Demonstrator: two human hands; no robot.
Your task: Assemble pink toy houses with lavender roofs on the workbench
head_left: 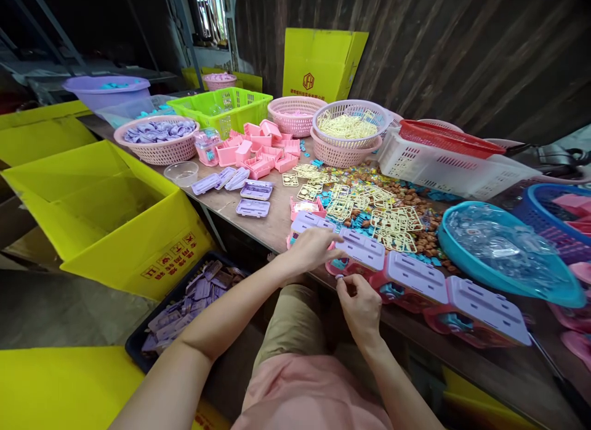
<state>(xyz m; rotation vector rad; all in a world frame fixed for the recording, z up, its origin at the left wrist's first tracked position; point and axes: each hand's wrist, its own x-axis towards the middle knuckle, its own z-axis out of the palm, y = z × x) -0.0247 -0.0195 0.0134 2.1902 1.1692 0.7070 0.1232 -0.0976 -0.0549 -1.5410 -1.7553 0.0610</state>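
A row of pink toy cases with purple lids runs along the table's front edge; one purple-lidded case (414, 279) stands near its middle. My left hand (310, 252) reaches over the left end of this row, with fingers stretched out and apart near the purple lid (360, 247) of another case. Just in front of that case, my right hand (362, 307) pinches a small purple piece (340, 276) between thumb and forefinger. Blue parts (392, 291) show through the case sides. Part of the leftmost case is hidden behind my left hand.
Cream part frames (397, 227) and brown pieces (418, 202) lie heaped behind the cases. Pink trays (261, 162) and purple lids (253, 208) are farther left. A blue basin (450, 233) stands right. Yellow cartons (138, 257) and a dark bin (136, 350) flank the table's left side.
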